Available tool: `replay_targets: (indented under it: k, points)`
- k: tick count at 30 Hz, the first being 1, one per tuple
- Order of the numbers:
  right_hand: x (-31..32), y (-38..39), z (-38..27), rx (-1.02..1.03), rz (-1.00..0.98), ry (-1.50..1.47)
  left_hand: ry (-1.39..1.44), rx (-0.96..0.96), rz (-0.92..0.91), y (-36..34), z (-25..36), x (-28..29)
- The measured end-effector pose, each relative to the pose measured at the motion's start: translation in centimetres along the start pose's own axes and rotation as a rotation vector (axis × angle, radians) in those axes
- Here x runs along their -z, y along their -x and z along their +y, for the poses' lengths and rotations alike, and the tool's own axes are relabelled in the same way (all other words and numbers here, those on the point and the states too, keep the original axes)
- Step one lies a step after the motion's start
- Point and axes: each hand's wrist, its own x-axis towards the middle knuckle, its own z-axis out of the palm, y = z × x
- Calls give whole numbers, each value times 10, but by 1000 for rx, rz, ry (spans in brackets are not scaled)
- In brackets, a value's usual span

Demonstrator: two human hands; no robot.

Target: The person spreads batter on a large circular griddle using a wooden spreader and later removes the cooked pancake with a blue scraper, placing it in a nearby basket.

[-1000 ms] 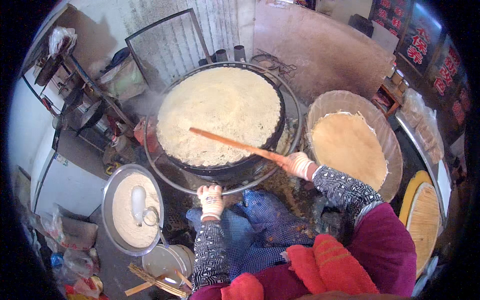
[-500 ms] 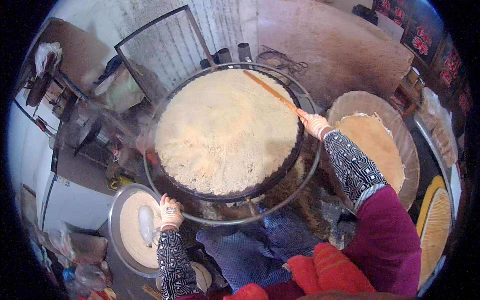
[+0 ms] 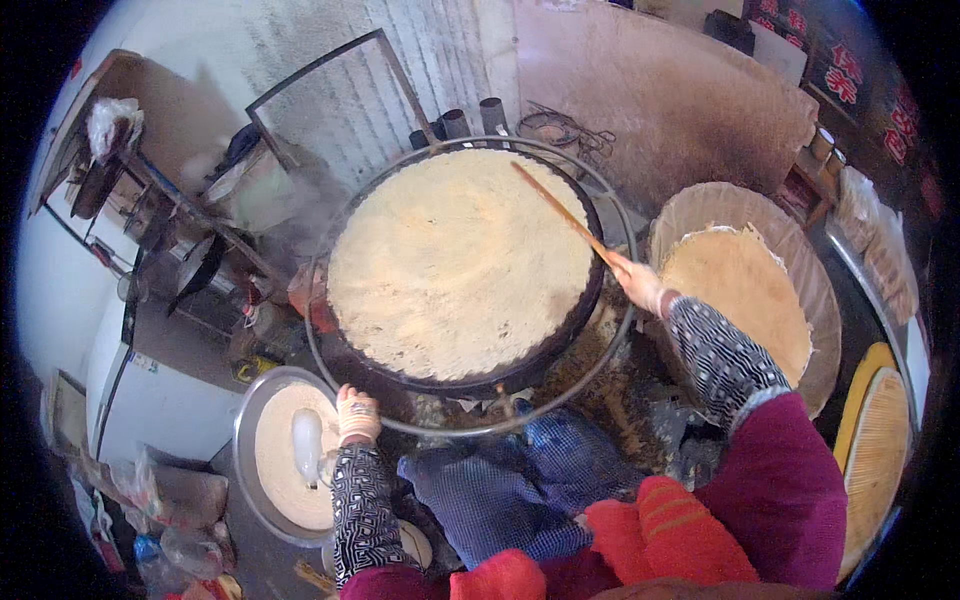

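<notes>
My right hand (image 3: 640, 283), in a light glove, closes round one end of a thin wooden stick (image 3: 560, 208). The stick slants over the far right part of a big round griddle (image 3: 597, 290). A pale, grainy layer of batter (image 3: 450, 270) covers nearly the whole griddle. My left hand (image 3: 357, 415), also gloved, is closed at the near left of the metal ring (image 3: 470, 432) around the griddle. Beside it stands a metal basin (image 3: 247, 440) of pale batter, where a whitish, rounded scoop (image 3: 307, 445) lies; its handle end is partly behind my left hand.
On the right, a cloth-lined round tray (image 3: 815, 300) bears a browned flatbread (image 3: 740, 290). Farther right leans a yellow-edged oval board (image 3: 875, 460). A metal frame (image 3: 320, 65) stands behind the griddle, near dark cylinders (image 3: 492, 115). Cluttered shelves (image 3: 170, 215) and plastic bags (image 3: 180, 500) fill the left.
My view has shifted slightly. The stick, still in my right hand, has its tip a little farther right and nearer me over the batter. My left hand keeps its place at the ring.
</notes>
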Motion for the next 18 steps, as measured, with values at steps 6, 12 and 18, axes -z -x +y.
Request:
replay_targets:
  k: [6, 12, 18]
  points:
    - [-25, 158, -62, 244, -133, -417, 416, 12, 15, 47, 105, 107]
    - [-57, 291, -220, -133, -992, -808, 1634, -32, 166, 157, 239, 158]
    - [-37, 327, -289, -66, -1393, -477, 1265, 32, 840, 236, 264, 85]
